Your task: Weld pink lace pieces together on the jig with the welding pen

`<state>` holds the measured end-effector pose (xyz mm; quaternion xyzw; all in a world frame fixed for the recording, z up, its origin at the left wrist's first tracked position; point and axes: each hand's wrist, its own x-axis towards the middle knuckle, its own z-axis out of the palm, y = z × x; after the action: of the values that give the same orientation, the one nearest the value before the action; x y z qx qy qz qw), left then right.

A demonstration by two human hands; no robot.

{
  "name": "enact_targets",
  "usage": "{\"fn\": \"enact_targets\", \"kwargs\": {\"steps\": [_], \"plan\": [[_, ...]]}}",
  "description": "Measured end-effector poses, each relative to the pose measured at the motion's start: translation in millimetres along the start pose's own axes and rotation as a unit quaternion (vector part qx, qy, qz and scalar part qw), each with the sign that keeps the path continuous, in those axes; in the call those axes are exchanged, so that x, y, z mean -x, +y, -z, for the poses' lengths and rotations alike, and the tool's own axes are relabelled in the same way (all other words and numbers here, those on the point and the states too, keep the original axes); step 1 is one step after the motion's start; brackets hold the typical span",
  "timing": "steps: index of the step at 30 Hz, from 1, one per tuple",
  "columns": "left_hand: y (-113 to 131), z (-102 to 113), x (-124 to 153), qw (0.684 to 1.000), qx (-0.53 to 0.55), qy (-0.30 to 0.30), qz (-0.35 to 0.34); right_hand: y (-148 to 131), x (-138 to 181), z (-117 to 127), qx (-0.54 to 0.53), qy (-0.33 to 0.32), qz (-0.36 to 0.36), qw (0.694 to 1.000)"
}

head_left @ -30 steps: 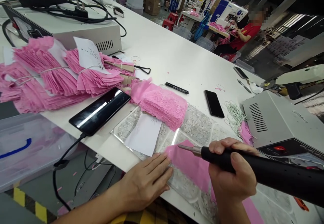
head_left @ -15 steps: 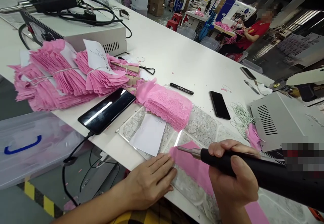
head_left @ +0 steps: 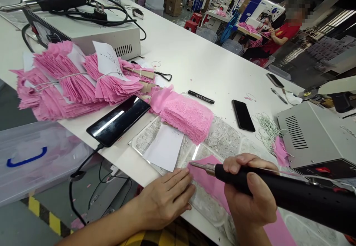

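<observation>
My right hand (head_left: 251,198) is wrapped round a black handheld power tool (head_left: 294,192) with a tapered metal tip. Its tip lies over the upper left corner of a flat pink fabric strip (head_left: 210,181); whether it touches cannot be made out. My left hand (head_left: 167,198) lies flat with fingers stretched out, fingertips at the strip's left edge, close to the tip. Beneath the strip is a marble-patterned board (head_left: 222,135). A stack of pink lace pieces (head_left: 186,118) and a white paper slip (head_left: 164,148) lie on the board just beyond my left hand.
Tied pink fabric bundles (head_left: 69,79) and a cabled phone (head_left: 118,120) lie to the left, before a grey box (head_left: 111,38). A marker (head_left: 200,96), second phone (head_left: 243,115) and another grey box (head_left: 314,135) are beyond and right. A person (head_left: 283,35) sits at a sewing machine.
The tool and my right hand have shifted slightly left, bringing the tip nearer my left fingertips. The left hand stays nearly still on the fabric edge.
</observation>
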<state>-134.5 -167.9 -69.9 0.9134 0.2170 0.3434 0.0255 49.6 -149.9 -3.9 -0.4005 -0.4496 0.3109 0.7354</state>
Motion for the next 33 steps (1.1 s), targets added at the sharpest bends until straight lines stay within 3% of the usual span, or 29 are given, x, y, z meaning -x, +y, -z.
{"fn": "enact_targets", "kwargs": {"steps": [14, 19, 22, 26, 30, 33], "plan": [[-0.2, 0.1, -0.5, 1.000, -0.009, -0.006, -0.001, 1.0, -0.3, -1.2, -0.003, -0.009, 0.005, 1.000], [2.0, 3.4, -1.5, 1.000, -0.020, -0.002, -0.002, -9.2, -7.3, 2.5, -0.013, 0.054, 0.005, 0.998], [5.1, 5.0, -7.0, 0.999, -0.015, 0.019, -0.024, -26.0, -17.9, 24.5, 0.004, 0.120, 0.037, 0.992], [11.9, -2.2, -25.8, 0.998, 0.011, 0.023, -0.063, -49.3, -25.9, 77.2, 0.040, 0.197, 0.085, 0.976], [30.9, -23.3, -51.6, 0.993, 0.039, -0.020, -0.114, -56.7, -18.8, 121.8, 0.062, 0.249, 0.088, 0.963], [48.6, -43.0, -66.9, 0.989, 0.049, -0.069, -0.122, -50.7, -10.9, 133.4, 0.061, 0.245, 0.082, 0.964]]}}
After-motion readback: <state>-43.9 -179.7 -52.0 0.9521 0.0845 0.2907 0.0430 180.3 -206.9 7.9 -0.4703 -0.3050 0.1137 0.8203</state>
